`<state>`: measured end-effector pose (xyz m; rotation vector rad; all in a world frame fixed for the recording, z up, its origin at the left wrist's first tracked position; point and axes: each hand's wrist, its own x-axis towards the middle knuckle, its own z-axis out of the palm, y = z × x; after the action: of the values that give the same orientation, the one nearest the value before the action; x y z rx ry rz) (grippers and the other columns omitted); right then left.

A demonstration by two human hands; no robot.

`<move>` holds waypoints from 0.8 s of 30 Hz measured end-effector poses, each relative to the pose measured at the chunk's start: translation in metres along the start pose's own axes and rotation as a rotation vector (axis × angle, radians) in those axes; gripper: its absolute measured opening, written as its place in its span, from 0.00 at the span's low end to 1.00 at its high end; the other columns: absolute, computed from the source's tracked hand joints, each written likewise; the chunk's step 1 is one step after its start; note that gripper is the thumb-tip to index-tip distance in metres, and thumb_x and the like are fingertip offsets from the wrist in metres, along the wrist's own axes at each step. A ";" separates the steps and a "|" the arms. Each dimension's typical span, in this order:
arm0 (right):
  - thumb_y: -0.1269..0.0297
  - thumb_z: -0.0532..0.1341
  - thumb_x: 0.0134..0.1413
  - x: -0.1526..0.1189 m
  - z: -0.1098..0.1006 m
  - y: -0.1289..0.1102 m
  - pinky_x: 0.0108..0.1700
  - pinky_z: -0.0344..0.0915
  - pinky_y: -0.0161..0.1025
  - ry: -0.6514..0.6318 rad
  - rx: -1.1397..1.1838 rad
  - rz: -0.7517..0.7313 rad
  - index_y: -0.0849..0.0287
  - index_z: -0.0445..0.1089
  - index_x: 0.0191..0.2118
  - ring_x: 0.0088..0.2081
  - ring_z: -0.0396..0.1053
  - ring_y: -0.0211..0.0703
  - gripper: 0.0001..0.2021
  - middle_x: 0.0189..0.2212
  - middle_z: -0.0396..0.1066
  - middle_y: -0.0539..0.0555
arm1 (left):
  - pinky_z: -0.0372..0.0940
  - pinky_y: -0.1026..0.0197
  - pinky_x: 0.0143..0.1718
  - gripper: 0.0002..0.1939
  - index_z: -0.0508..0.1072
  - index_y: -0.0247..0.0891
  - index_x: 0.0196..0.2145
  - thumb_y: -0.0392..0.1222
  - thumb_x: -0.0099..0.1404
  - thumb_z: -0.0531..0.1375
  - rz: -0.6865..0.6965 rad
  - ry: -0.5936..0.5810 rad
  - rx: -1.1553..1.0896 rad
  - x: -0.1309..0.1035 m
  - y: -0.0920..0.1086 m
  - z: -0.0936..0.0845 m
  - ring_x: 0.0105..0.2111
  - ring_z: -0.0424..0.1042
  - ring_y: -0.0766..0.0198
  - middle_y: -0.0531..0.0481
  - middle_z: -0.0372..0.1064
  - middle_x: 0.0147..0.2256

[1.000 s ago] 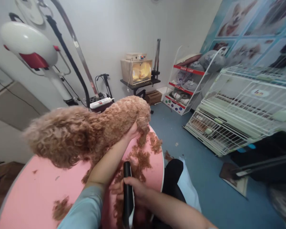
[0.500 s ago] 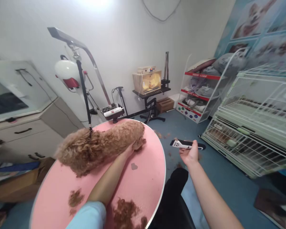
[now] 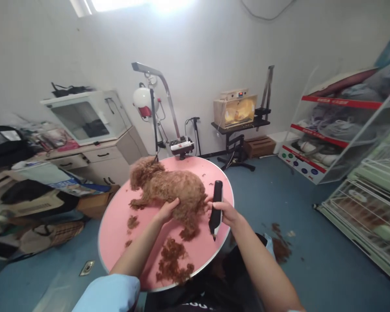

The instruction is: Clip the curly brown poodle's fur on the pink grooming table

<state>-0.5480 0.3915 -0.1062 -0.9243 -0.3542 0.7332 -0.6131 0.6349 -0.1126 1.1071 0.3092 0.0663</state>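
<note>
A curly brown dog (image 3: 178, 186) stands on a round pink table (image 3: 117, 242), its head toward the left. My left hand (image 3: 167, 209) is pressed to the dog's belly side, its fingertips partly hidden in or behind the fur. Held upright in my right hand (image 3: 223, 211) is a black clipper (image 3: 217, 203), its head pointing down, close to the dog's rear. Cut brown fur (image 3: 173, 262) lies in a clump near the table's front edge, with a smaller tuft (image 3: 133, 222) to its left.
A grooming arm (image 3: 169, 95) rises behind the table, with a strap hanging near the dog's head. Red-edged shelves (image 3: 341, 102) and a wire cage (image 3: 360, 212) stand right. A cabinet (image 3: 104, 156) is at back left. Fur (image 3: 279, 247) lies on the floor.
The dog has gone from lying stretched out to standing. My right hand has brought the clipper in beside its rear and turned it upright. My left hand now touches its side. The view has swung left.
</note>
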 end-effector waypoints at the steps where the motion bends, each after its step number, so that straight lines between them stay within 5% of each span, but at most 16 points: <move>1: 0.67 0.68 0.35 0.001 0.004 0.007 0.25 0.67 0.34 -0.044 -0.034 0.030 0.61 0.73 0.33 0.23 0.70 0.38 0.13 0.22 0.72 0.50 | 0.71 0.50 0.41 0.29 0.73 0.30 0.38 0.48 0.40 0.74 0.018 0.026 -0.013 -0.005 -0.003 -0.003 0.36 0.77 0.48 0.39 0.77 0.35; 6: 0.67 0.68 0.32 -0.002 0.015 0.038 0.24 0.63 0.33 -0.136 -0.008 0.131 0.61 0.72 0.35 0.21 0.68 0.37 0.17 0.20 0.71 0.49 | 0.70 0.48 0.47 0.30 0.70 0.33 0.41 0.47 0.41 0.72 0.111 0.097 -0.061 -0.019 -0.009 -0.011 0.44 0.75 0.46 0.39 0.76 0.38; 11: 0.63 0.67 0.33 -0.007 0.019 0.044 0.23 0.61 0.34 -0.060 0.173 0.006 0.58 0.69 0.28 0.20 0.63 0.36 0.11 0.19 0.66 0.47 | 0.68 0.48 0.47 0.29 0.70 0.34 0.40 0.49 0.41 0.70 0.123 0.099 0.058 -0.029 -0.005 -0.012 0.44 0.74 0.46 0.39 0.76 0.39; 13: 0.63 0.67 0.34 -0.010 0.017 0.035 0.21 0.59 0.34 -0.024 0.184 -0.038 0.57 0.67 0.25 0.19 0.60 0.35 0.10 0.17 0.63 0.46 | 0.68 0.49 0.46 0.25 0.71 0.34 0.38 0.51 0.46 0.67 0.174 0.128 0.270 -0.041 0.002 -0.014 0.41 0.74 0.49 0.41 0.76 0.36; 16: 0.63 0.67 0.33 -0.019 0.018 0.011 0.21 0.58 0.34 -0.031 0.114 -0.091 0.58 0.68 0.25 0.18 0.60 0.35 0.10 0.16 0.62 0.46 | 0.68 0.48 0.43 0.16 0.73 0.34 0.31 0.51 0.53 0.63 0.301 0.254 0.901 -0.070 0.027 -0.006 0.36 0.74 0.50 0.43 0.74 0.29; 19: 0.62 0.69 0.34 -0.027 0.032 -0.017 0.21 0.58 0.34 -0.116 -0.032 -0.136 0.60 0.70 0.26 0.19 0.62 0.36 0.11 0.17 0.65 0.47 | 0.64 0.48 0.49 0.15 0.75 0.36 0.40 0.47 0.61 0.57 0.707 0.397 1.328 -0.094 0.055 0.031 0.43 0.71 0.51 0.41 0.73 0.41; 22: 0.63 0.69 0.34 -0.031 0.052 -0.037 0.21 0.58 0.34 -0.200 -0.163 -0.172 0.61 0.72 0.26 0.19 0.63 0.36 0.10 0.18 0.67 0.48 | 0.50 0.45 0.61 0.26 0.71 0.38 0.51 0.40 0.53 0.62 0.899 -0.164 1.539 -0.088 0.067 0.083 0.59 0.59 0.47 0.41 0.66 0.55; 24: 0.63 0.69 0.35 -0.033 0.060 -0.042 0.23 0.60 0.34 -0.217 -0.212 -0.190 0.61 0.72 0.26 0.20 0.64 0.36 0.10 0.18 0.67 0.48 | 0.50 0.45 0.60 0.15 0.76 0.39 0.38 0.35 0.50 0.62 0.880 -0.379 1.535 -0.071 0.064 0.108 0.52 0.66 0.47 0.43 0.73 0.42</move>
<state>-0.5878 0.3872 -0.0368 -0.9967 -0.7119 0.6295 -0.6440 0.5550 0.0039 2.6660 -0.6412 0.4411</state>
